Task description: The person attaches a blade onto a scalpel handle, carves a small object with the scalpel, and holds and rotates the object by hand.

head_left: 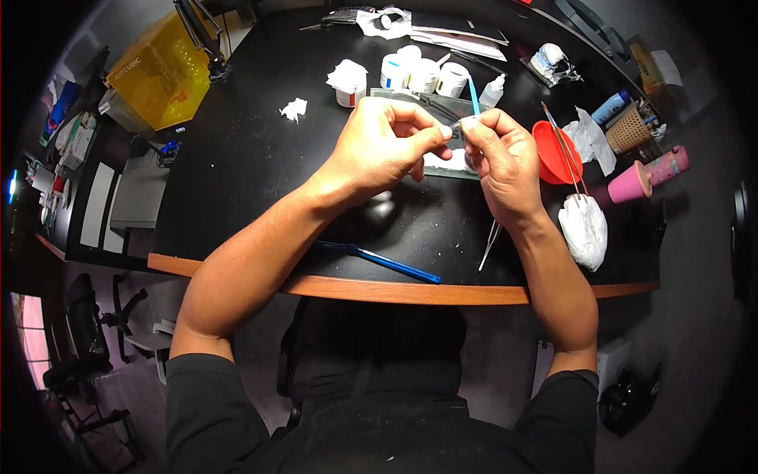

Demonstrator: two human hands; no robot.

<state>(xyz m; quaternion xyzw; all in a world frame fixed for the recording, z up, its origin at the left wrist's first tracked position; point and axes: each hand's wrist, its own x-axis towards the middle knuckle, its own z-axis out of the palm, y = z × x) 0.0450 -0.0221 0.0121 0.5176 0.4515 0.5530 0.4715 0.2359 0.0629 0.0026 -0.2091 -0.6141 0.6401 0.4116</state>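
Taking the fingertips as the centre of the clock, the left hand [367,150] pinches a tiny greyish piece [455,126] between thumb and forefinger, its other fingers curled. The right hand [509,162] appears to pinch the piece's other side, thumb pressed to forefinger. The piece is between the two hands, above a flat glass slab [462,105] bearing a white patch [452,163]; it is too small to identify.

The work looks underway: the piece is off the desk and in the fingers, and the white patch is on the slab. How much is finished or left cannot be judged.

At least four round white jars [452,80] are at ten to twelve o'clock, the leftmost topped with crumpled white tissue [347,75]. There is one small white dropper bottle [491,92] at one o'clock, one shallow red plastic bowl [546,154] at three to four, and one bundled white cloth [583,233] at four. One slim silver metal tool [488,249] is at five to six, partly hidden behind the right forearm, and one long blue-handled tool [399,266] at seven, near the black desk's wooden edge [410,293].
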